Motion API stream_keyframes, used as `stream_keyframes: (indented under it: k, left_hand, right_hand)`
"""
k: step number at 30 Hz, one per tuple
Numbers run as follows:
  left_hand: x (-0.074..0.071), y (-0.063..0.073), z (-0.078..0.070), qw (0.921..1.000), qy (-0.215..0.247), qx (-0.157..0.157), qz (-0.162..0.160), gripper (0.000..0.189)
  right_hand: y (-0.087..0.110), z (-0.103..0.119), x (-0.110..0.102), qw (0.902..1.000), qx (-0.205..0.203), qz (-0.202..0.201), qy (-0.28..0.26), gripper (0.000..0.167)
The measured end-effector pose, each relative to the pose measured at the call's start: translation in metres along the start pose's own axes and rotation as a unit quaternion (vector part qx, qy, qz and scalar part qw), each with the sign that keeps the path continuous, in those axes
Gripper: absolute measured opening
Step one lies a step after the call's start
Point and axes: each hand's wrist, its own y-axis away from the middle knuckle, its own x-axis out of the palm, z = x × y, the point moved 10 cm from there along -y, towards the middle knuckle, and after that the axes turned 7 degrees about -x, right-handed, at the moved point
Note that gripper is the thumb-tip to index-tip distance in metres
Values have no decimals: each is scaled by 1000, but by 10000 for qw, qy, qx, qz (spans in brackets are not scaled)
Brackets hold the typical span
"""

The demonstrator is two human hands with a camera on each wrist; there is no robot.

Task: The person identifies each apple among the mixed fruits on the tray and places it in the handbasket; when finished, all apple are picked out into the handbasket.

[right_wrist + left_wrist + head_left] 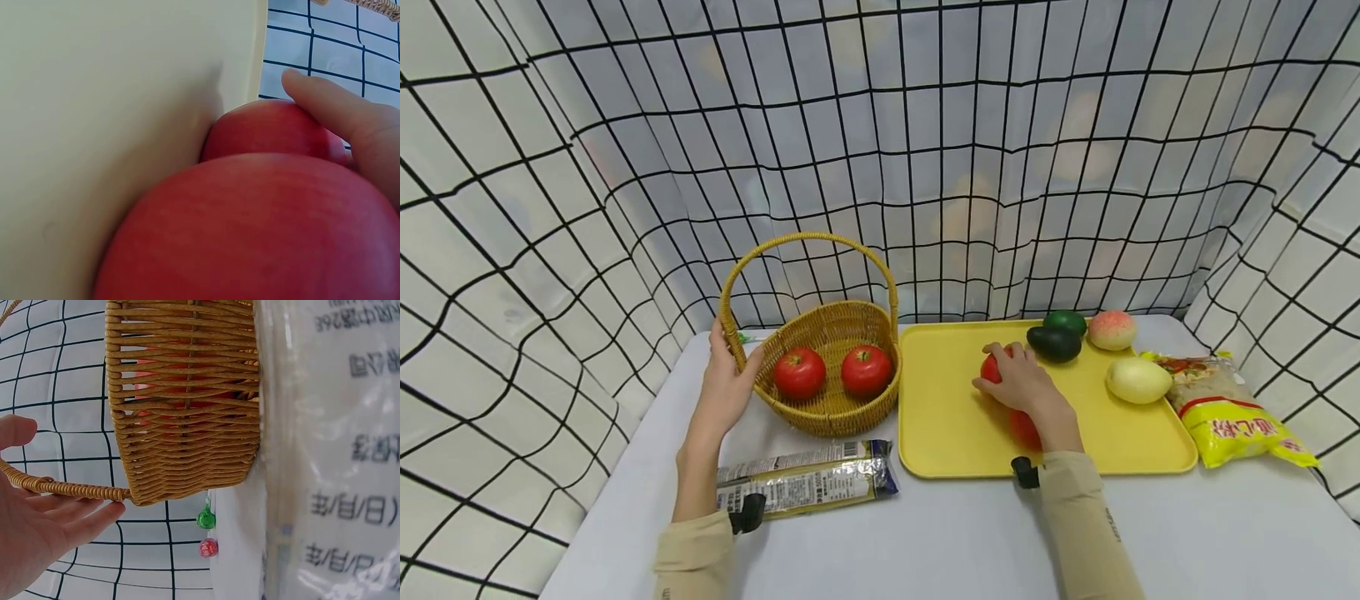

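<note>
A wicker basket (823, 421) with a tall arched handle holds two red apples, a left apple (800, 373) and a right apple (867, 371). At the left side of its handle (75, 489) is my left hand (730, 379), fingers extended behind the handle and thumb apart from it. Over on the yellow tray (951, 433), my right hand (1022, 383) has its fingers curled round a red apple (269, 128). Another red apple (1024, 429) lies under my right wrist, partly hidden; it looms large in the right wrist view.
Two avocados (1055, 342), a peach (1112, 330) and a pale yellow fruit (1138, 380) lie on the tray's right side. A noodle bag (1232, 417) leans by its right edge. A long printed packet (820, 479) lies before the basket. Black netting (940, 175) encloses the table.
</note>
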Motion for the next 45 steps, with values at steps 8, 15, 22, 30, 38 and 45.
stream_keyframes:
  k: [8,15,22,30,38,45]
  left_hand:
    - [4,-1,1,10000,-73,-36,-13,88]
    - [0,-2,-4,9997,-133,143,-163,85]
    - [0,-2,-3,9998,-107,134,-118,85]
    - [0,-2,-3,9998,-95,115,-90,86]
    - [0,-2,-2,9998,-96,135,-104,86]
    - [0,-3,-1,9999,-106,118,-69,87]
  right_hand:
    - [2,-1,1,9999,-65,32,71,65]
    - [0,9,4,9996,-150,224,-75,64]
    - [-1,18,8,9993,-180,318,67,66]
    - [-4,33,15,9982,-272,518,126,67]
    - [-4,51,25,9941,-418,981,198,69]
    - [-1,56,27,9920,-319,1213,141,70]
